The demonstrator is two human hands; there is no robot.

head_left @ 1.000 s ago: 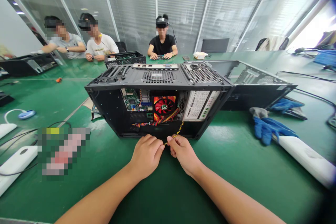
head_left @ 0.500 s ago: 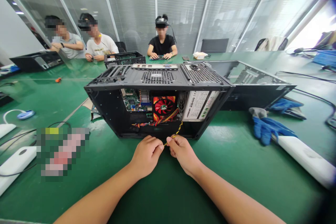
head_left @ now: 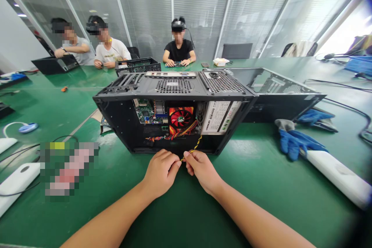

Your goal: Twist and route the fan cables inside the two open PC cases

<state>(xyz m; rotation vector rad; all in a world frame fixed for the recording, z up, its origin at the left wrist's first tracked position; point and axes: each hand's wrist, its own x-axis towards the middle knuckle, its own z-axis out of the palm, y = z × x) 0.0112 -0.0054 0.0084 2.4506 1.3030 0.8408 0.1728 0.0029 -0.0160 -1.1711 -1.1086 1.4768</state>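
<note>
At the lower centre of the frame, I am gripping a twisted yellow-and-black cable [head_left: 198, 142] with the closed fingers of my left hand [head_left: 162, 169] and right hand [head_left: 201, 167]. The cable is running up-right into the open computer case [head_left: 139, 92], toward the power supply [head_left: 221, 118]. A blue glove [head_left: 296, 142] is lying at right.

Two foreground hands [head_left: 161, 170] [head_left: 201, 168], one yellow-black cable [head_left: 198, 142], one red fan [head_left: 180, 119] and three co-workers [head_left: 179, 49] [head_left: 112, 52] [head_left: 83, 49] show.
</note>
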